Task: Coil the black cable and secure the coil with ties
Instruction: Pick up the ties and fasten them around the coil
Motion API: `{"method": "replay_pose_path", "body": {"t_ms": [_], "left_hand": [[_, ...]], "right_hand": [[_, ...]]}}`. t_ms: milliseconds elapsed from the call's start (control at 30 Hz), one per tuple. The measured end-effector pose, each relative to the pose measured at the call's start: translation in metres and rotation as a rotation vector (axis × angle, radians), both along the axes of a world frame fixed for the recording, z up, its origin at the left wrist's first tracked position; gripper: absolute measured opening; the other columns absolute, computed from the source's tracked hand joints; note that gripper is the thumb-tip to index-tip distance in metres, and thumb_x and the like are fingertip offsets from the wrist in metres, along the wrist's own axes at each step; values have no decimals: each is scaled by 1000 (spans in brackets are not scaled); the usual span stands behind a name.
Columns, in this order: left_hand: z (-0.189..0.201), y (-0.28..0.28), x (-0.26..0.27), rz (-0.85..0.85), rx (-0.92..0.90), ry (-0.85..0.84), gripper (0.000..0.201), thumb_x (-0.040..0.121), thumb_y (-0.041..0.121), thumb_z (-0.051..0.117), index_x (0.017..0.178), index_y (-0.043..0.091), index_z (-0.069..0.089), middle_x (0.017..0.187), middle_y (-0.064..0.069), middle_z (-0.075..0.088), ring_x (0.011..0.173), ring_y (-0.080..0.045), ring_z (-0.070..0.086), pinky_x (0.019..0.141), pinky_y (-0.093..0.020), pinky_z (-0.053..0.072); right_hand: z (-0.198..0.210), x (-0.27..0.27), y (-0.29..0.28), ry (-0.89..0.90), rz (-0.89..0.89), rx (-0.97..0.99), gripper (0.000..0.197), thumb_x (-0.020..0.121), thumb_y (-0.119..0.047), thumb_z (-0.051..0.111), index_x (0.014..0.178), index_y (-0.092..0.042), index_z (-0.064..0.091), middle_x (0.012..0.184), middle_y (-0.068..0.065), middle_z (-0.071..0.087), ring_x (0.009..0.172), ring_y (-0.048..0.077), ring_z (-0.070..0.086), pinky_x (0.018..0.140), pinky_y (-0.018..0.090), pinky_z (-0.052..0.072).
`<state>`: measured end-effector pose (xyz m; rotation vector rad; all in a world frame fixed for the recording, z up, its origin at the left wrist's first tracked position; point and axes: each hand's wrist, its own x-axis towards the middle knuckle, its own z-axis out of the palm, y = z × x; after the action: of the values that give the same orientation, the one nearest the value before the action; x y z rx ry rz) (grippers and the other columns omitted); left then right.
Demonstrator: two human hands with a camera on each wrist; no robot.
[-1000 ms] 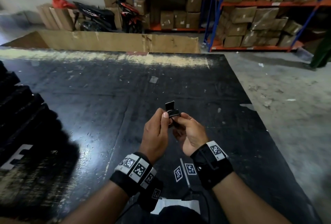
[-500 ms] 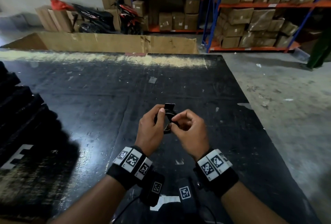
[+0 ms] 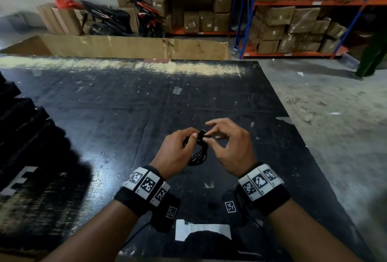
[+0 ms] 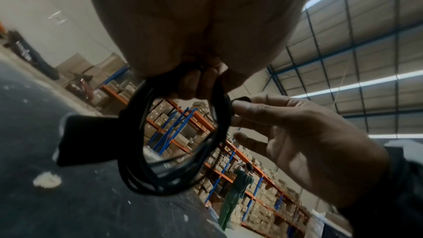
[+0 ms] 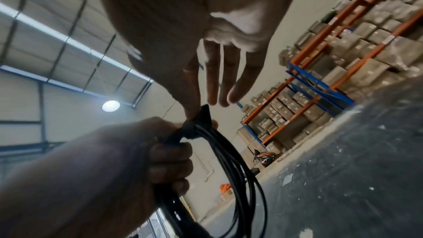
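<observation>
A small coil of black cable [image 3: 199,156] hangs above the black table [image 3: 104,115], gripped by my left hand [image 3: 178,148] with its fingers curled round the loops [image 4: 174,175]. A black strap tie [image 5: 196,126] is wrapped round the coil's top. My right hand [image 3: 228,146] pinches the tie's free end [image 3: 204,134] between thumb and forefinger, while its other fingers [image 5: 226,79] stay spread and straight. The coil [image 5: 231,166] shows several loops in the right wrist view.
A white paper slip [image 3: 201,231] lies near the table's front edge. Dark stacked items [image 3: 25,136] fill the left side. A flattened cardboard sheet [image 3: 125,47], parked motorbikes [image 3: 125,18] and shelves of boxes [image 3: 293,20] stand beyond. A person in green [image 4: 235,195] stands by the racks.
My hands rolled over and moved slightly apart. The right hand has gone from cupping the coil to pinching the tie's end, with its other fingers spread. The coil now hangs lower.
</observation>
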<state>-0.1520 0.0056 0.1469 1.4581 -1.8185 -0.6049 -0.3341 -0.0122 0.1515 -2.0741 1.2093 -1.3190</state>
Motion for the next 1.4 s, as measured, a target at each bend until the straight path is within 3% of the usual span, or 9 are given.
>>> {"method": "replay_pose_path", "body": {"t_ms": [167, 333, 533, 633, 733, 1033, 1133, 1233, 1400], "left_hand": [[2, 4, 6, -156, 33, -81, 26, 107, 26, 46, 96, 28, 69, 69, 5, 63, 60, -5, 53, 56, -19, 37], [0, 0, 6, -180, 125, -81, 31, 108, 32, 44, 86, 20, 63, 69, 0, 58, 59, -5, 47, 62, -31, 40], [-7, -8, 17, -208, 311, 202, 42, 85, 55, 70, 100, 16, 65, 83, 6, 67, 68, -6, 64, 65, -28, 50], [-20, -6, 30, -209, 359, 272, 29, 88, 29, 80, 109, 12, 71, 107, -3, 77, 100, -18, 75, 88, -32, 59], [-31, -3, 34, -142, 421, 542, 24, 94, 2, 69, 117, -4, 71, 112, -22, 78, 98, -28, 77, 84, -30, 62], [-79, -41, 23, 277, 541, 705, 9, 86, -8, 75, 94, -6, 74, 90, -30, 76, 56, -22, 76, 55, -24, 62], [-109, -66, 23, 339, 593, 669, 17, 84, -17, 71, 82, 0, 71, 82, -25, 72, 53, -26, 75, 57, -33, 65], [-139, -89, 27, 377, 652, 554, 21, 69, -8, 84, 66, 12, 77, 90, -27, 77, 75, -35, 77, 82, -52, 64], [-156, -109, 24, 386, 627, 383, 15, 75, 10, 85, 75, 19, 74, 86, -12, 82, 72, -26, 77, 75, -35, 62]], "right_hand": [[1, -6, -1, -78, 2, 190, 10, 74, -10, 86, 74, -12, 76, 76, -4, 80, 70, 10, 77, 70, 35, 65], [-4, -9, -2, -149, 4, 273, 17, 71, -8, 89, 75, -12, 73, 76, 0, 79, 72, 17, 77, 71, 33, 64], [-8, -21, -11, -323, -32, 404, 27, 74, 5, 84, 81, -14, 67, 75, 6, 73, 71, 13, 71, 73, 26, 61], [-13, -35, -19, -508, -51, 485, 29, 79, 13, 77, 80, -13, 64, 69, 5, 66, 62, 8, 67, 65, 22, 61], [-22, -44, -21, -599, -67, 563, 28, 82, 15, 72, 83, -11, 63, 70, 9, 64, 59, 5, 66, 60, 19, 61], [-96, -44, -55, -184, -369, 745, 25, 69, -5, 87, 76, -20, 68, 72, 9, 77, 64, 25, 76, 76, 48, 66], [-111, -42, -73, -64, -435, 795, 21, 66, -10, 88, 75, -18, 70, 61, -2, 75, 59, 15, 75, 68, 32, 64], [-112, -37, -85, 24, -460, 839, 14, 70, -11, 85, 78, -15, 74, 67, -3, 77, 65, 11, 75, 67, 21, 59], [-123, -41, -101, 161, -404, 861, 8, 72, -17, 84, 75, -20, 77, 83, 1, 81, 83, 16, 76, 81, 23, 57]]}}
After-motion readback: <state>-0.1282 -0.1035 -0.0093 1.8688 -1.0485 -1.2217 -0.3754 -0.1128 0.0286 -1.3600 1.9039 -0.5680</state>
